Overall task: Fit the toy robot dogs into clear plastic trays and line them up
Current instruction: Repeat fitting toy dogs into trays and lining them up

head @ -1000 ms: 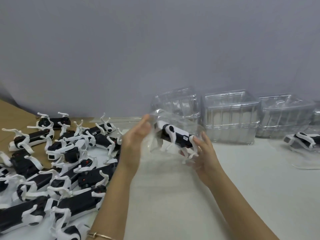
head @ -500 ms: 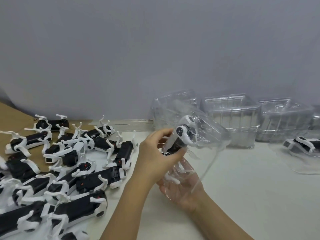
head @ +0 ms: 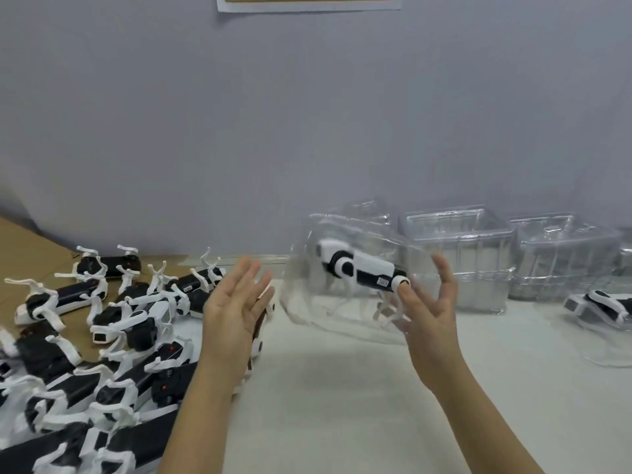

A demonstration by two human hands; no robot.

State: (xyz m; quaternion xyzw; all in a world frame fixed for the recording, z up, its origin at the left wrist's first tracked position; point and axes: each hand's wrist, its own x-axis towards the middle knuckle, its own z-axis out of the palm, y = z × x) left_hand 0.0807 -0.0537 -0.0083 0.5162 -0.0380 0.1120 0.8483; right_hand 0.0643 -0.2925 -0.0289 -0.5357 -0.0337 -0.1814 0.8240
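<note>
On the worktop (head: 342,405) at 8 o'clock, a heap of black-and-white toy robot dogs (head: 102,336) lies tangled with legs sticking up, partly over brown cardboard (head: 20,248) at 9 o'clock. Just right of the heap the left hand (head: 236,302) is raised, palm turned toward 3 o'clock. Its fingers (head: 246,271) are straight and close together, holding nothing and standing apart from the tray.

At the centre, up at hand height between the two hands, a clear tray (head: 307,313) shows blurred and tilted. Inside it one dog (head: 362,268) lies lengthwise, its blocky end toward 10 o'clock and its legs pointing down. The right hand (head: 431,319) is at the tray's 3 o'clock end, fingers (head: 444,271) spread and only lightly bent, thumb tip by the dog's rear. Whether it bears the tray I cannot tell.

At 2 o'clock, against the grey wall (head: 307,131), stand stacks of empty trays (head: 458,254). At 3 o'clock a second packed dog (head: 598,304) rests in its own tray on the worktop. At 12 o'clock a paper sheet (head: 307,3) hangs on the wall.
</note>
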